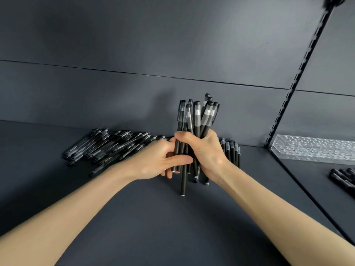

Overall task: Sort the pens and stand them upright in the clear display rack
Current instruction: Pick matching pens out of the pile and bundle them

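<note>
A bundle of several black pens (197, 120) with frosted caps stands nearly upright above the dark shelf. My right hand (205, 152) grips the bundle around its middle from the right. My left hand (159, 160) holds the same bundle from the left, thumb across the barrels. One pen hangs lower than the others, its tip near the shelf. The clear display rack (315, 150) lies on the neighbouring shelf at the far right, with no pens standing in it.
A loose heap of clear-barrelled pens (107, 146) lies on the shelf to the left. Several black pens (233, 152) lie behind my right wrist. More black pens (343, 179) sit at the right edge. A slotted upright (299, 73) divides the two shelves.
</note>
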A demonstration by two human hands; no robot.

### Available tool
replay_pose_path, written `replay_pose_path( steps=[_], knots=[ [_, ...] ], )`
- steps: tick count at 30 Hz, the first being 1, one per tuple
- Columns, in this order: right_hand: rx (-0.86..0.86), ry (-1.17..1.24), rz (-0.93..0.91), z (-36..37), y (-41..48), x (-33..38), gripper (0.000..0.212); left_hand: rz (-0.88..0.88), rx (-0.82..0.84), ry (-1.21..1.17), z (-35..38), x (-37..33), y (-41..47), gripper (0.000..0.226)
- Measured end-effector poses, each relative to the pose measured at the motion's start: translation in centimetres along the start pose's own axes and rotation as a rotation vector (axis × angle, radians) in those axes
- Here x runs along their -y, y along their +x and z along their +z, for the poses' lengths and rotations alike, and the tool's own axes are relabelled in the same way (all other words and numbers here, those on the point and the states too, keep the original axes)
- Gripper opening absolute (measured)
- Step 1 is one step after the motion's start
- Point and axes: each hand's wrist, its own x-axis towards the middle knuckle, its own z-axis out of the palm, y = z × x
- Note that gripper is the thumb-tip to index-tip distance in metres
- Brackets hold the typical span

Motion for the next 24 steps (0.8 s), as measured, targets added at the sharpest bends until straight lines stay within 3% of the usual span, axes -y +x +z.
replay_pose_path(
  steps=[6,9,11,14,19,24],
  knots=[
    [-0.058,-0.028,-0.056,0.3,0.2,-0.2,0.008,-0.126,0.112,0.141,-2.8,0.6,-0.2,0.049],
    [-0.063,-0.014,-0.088,0.0,0.2,-0.3,0.007,-0.111,0.011,0.01,-4.6,0.3,-0.6,0.057],
    [-0.003,-0.029,-0.124,0.5,-0.1,-0.3,0.006,-0.005,-0.125,-0.156,-4.6,-0.4,-0.3,0.056],
    [0.094,-0.066,-0.179,1.3,-0.4,-0.6,0.01,0.134,-0.173,-0.345,-3.8,-2.4,0.6,0.049],
    [0.253,-0.153,-0.114,1.6,-1.4,-2.1,0.012,0.168,-0.195,-0.351,-2.8,-4.0,1.2,0.049],
    [0.312,-0.098,-0.01,1.5,-1.7,-2.6,0.008,0.224,-0.281,-0.367,-1.9,-4.3,1.2,0.023]
  ],
)
